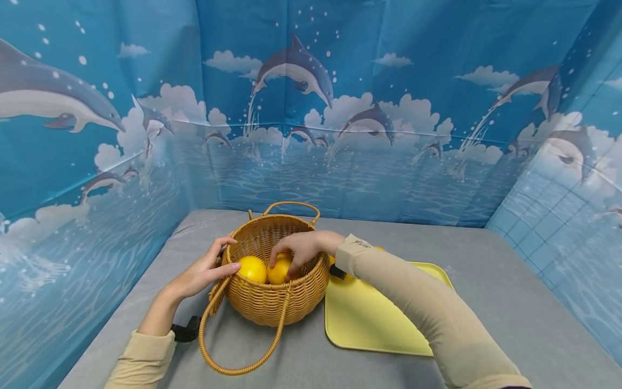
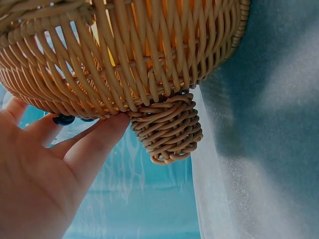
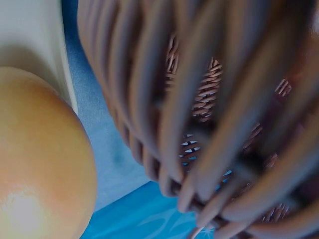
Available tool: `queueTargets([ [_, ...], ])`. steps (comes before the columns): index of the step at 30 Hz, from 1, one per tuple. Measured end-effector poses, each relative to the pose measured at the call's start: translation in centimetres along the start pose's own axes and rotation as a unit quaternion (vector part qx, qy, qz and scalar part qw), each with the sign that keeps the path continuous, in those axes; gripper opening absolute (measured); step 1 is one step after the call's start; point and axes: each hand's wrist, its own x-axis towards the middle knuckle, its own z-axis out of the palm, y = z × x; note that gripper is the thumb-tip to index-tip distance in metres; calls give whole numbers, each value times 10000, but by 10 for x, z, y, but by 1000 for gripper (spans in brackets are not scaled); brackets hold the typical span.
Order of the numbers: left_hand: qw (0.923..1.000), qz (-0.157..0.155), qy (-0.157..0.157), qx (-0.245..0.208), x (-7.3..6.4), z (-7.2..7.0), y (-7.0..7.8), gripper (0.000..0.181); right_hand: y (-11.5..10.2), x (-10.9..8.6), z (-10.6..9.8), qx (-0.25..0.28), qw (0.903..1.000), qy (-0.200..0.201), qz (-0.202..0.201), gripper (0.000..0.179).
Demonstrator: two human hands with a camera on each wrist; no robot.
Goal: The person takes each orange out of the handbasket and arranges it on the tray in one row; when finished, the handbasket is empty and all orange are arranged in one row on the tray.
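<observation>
A round wicker basket (image 1: 272, 300) holds two smooth yellow-orange round fruits. My right hand (image 1: 301, 248) reaches inside it from the right, thumb and fingers curled round the right-hand fruit (image 1: 278, 270). Against its left side lies the other fruit (image 1: 252, 269), near the rim. My left hand (image 1: 206, 269) touches the basket's left rim with thumb and fingers spread. In the left wrist view, that hand (image 2: 45, 164) has its fingertips against the wicker wall, beside a short woven stub (image 2: 167, 129). The right hand is out of sight in the right wrist view.
A yellow tray (image 1: 369, 324) lies right of the basket, partly under my right sleeve. Another round fruit (image 3: 40, 159) stands there, mostly hidden by the arm in the head view. One basket handle (image 1: 243, 370) flops toward me; the other (image 1: 291, 204) stands up behind.
</observation>
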Motion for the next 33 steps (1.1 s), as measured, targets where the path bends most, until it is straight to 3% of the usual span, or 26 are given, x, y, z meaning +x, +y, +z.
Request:
queueTargets([
  [10, 10000, 8, -1, 23, 0, 1, 0, 53, -1, 0, 0, 305, 9989, -44, 357, 54],
  [17, 10000, -1, -5, -15, 0, 0, 1, 52, 1, 1, -1, 439, 9982, -244, 340, 56],
  [33, 10000, 10, -8, -24, 1, 1, 1, 52, 2, 3, 1, 599, 9973, -231, 357, 54],
])
